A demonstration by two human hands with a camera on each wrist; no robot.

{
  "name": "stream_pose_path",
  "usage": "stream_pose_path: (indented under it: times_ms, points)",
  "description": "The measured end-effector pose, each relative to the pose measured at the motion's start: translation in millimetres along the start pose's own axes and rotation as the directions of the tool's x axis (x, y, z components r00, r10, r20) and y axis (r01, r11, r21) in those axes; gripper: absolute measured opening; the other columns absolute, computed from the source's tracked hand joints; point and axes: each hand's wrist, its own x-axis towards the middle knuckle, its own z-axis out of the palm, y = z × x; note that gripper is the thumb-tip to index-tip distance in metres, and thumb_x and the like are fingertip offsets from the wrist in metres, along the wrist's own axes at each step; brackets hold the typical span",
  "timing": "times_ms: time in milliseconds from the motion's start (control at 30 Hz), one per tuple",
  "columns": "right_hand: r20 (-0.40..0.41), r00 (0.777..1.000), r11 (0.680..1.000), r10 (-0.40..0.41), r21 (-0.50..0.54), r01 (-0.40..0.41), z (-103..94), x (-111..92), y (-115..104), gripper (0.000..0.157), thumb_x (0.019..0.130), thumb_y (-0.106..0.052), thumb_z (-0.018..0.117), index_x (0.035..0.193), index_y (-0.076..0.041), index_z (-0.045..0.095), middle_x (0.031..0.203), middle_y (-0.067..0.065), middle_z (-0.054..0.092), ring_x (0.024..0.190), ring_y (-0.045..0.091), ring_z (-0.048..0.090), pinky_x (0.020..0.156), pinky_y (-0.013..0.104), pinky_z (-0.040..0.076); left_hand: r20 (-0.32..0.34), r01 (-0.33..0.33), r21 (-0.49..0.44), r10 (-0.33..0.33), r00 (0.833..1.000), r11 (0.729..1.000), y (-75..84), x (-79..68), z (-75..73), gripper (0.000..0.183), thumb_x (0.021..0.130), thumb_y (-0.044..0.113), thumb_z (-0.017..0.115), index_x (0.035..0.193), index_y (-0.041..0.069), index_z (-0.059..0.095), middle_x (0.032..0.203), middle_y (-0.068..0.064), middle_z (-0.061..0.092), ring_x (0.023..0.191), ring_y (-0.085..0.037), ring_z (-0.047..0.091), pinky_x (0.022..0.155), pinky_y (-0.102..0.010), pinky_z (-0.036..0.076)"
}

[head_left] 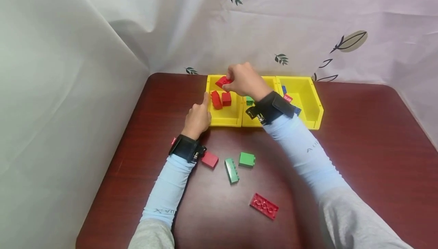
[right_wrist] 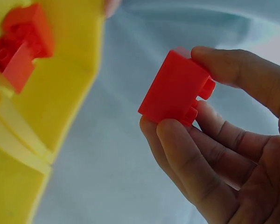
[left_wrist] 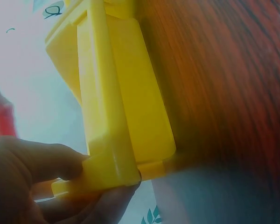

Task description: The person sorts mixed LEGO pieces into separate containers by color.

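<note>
My right hand [head_left: 247, 80] pinches a red toy brick [right_wrist: 175, 88] between thumb and fingertips, its studs facing the palm in the right wrist view. The hand hovers over the left yellow bin [head_left: 224, 124], where two other red bricks [head_left: 216, 100] lie. At that bin's left side is my left hand [head_left: 197, 119]. Its thumb and fingers grip the corner of the yellow rim [left_wrist: 109, 163] from both sides in the left wrist view. Part of the middle bin is hidden behind my right hand and wrist.
A middle bin holds a green brick [head_left: 249, 100]; the right bin [head_left: 315, 104] holds blue and red bricks. Nearer on the dark wooden table lie a red brick [head_left: 210, 160], two green bricks [head_left: 247, 159] and a long red brick [head_left: 264, 206]. Pale cloth hangs behind.
</note>
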Motion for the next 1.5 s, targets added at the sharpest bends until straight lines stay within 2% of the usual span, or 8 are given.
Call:
stream_pose_path:
  times_ms: [167,333,500,733,900,1033,1100,1500]
  points:
    - [0.040,0.995,0.996,0.093,0.003,-0.094,9.8,24,2,0.023,0.087,-0.022,0.074,0.094,-0.003,0.064,0.092,0.012,0.064,0.083,0.027,0.057,0.074,0.031,0.050,-0.005,-0.004,-0.005,0.004,1.000,1.000,1.5,-0.1,-1.6,0.075,0.098,0.014,0.055,0.159,0.019,0.011,0.080,-0.014,0.054,0.068,-0.028,0.056,0.077,-0.037,0.055]
    - [0.057,0.988,0.989,0.144,-0.037,-0.142,22.0,42,3,0.022,0.086,-0.023,0.075,0.090,-0.003,0.070,0.088,0.011,0.065,0.081,0.027,0.057,0.074,0.032,0.050,-0.027,-0.010,0.008,0.011,1.000,1.000,0.4,0.0,-1.2,0.073,0.098,0.014,0.055,0.158,0.019,0.014,0.082,-0.015,0.057,0.069,-0.029,0.059,0.078,-0.038,0.057]
    - [0.057,0.979,0.980,0.194,-0.057,-0.191,37.3,51,6,0.030,0.085,-0.023,0.077,0.103,-0.001,0.070,0.090,0.013,0.065,0.081,0.028,0.061,0.077,0.034,0.054,-0.046,-0.038,0.032,0.039,0.998,0.999,-0.3,0.8,0.3,0.069,0.097,0.012,0.055,0.156,0.016,0.018,0.082,-0.017,0.059,0.071,-0.031,0.061,0.075,-0.040,0.057]
    - [0.043,0.966,0.961,0.254,-0.124,-0.248,52.6,51,10,0.044,0.084,-0.022,0.076,0.122,-0.002,0.064,0.105,0.014,0.064,0.093,0.030,0.060,0.089,0.038,0.054,-0.043,-0.026,0.028,0.027,0.999,0.999,1.8,0.8,1.7,0.069,0.097,0.012,0.056,0.155,0.017,0.018,0.080,-0.016,0.057,0.070,-0.030,0.059,0.074,-0.038,0.057]
    - [0.046,0.960,0.947,0.277,-0.181,-0.265,58.8,53,9,0.048,0.082,-0.025,0.078,0.121,-0.001,0.065,0.108,0.015,0.065,0.095,0.032,0.061,0.088,0.039,0.053,-0.045,-0.030,0.025,0.031,0.999,0.999,1.6,0.2,1.4,0.067,0.097,0.012,0.057,0.153,0.016,0.020,0.080,-0.015,0.056,0.069,-0.029,0.059,0.074,-0.038,0.057]
    - [0.033,0.968,0.945,0.248,-0.227,-0.234,60.9,54,7,0.049,0.081,-0.027,0.079,0.121,-0.001,0.066,0.108,0.015,0.066,0.094,0.033,0.062,0.090,0.041,0.054,-0.050,-0.031,0.028,0.032,0.998,0.999,1.2,0.4,1.5,0.068,0.097,0.012,0.057,0.154,0.016,0.019,0.079,-0.015,0.056,0.067,-0.028,0.058,0.072,-0.036,0.056]
    - [0.041,0.969,0.946,0.245,-0.231,-0.230,61.5,54,7,0.049,0.082,-0.027,0.079,0.123,-0.002,0.065,0.109,0.014,0.066,0.095,0.033,0.062,0.093,0.041,0.053,-0.048,-0.028,0.030,0.030,0.998,0.999,1.2,0.6,1.4,0.069,0.098,0.013,0.056,0.155,0.016,0.018,0.078,-0.014,0.055,0.066,-0.028,0.058,0.072,-0.035,0.056]
    - [0.054,0.965,0.952,0.257,-0.188,-0.243,62.0,53,8,0.048,0.081,-0.026,0.080,0.121,-0.002,0.065,0.104,0.014,0.064,0.091,0.032,0.061,0.088,0.040,0.053,-0.034,-0.019,0.019,0.020,0.999,1.000,0.7,-1.6,0.2,0.071,0.099,0.013,0.054,0.157,0.017,0.014,0.077,-0.013,0.054,0.066,-0.027,0.058,0.075,-0.035,0.056]
